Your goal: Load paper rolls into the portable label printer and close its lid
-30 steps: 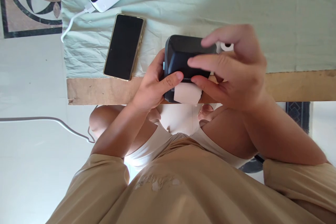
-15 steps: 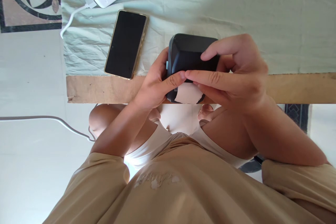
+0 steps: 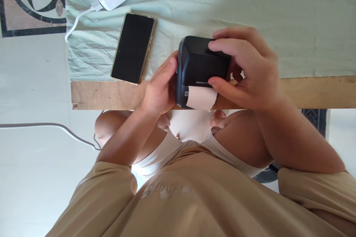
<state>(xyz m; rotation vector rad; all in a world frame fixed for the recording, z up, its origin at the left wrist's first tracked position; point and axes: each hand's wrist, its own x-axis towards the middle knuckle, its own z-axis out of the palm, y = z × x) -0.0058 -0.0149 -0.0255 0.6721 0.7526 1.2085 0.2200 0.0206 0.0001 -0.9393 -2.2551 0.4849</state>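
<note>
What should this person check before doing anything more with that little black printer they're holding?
1. Left hand steadies the printer at its side: ok.
2. Right hand grips top and front: ok.
3. Paper strip sticks out of the slot, edge ragged: ok.
4. Printer lid fully shut: cannot tell.
5. Phone lies apart from the hands, on the cloth: ok.
6. Printer sits near the table edge: not ok.

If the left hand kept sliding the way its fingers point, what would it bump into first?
The left hand already touches the black printer, so it meets that first. Beyond lies the green cloth, though depth is hard to judge.
</note>
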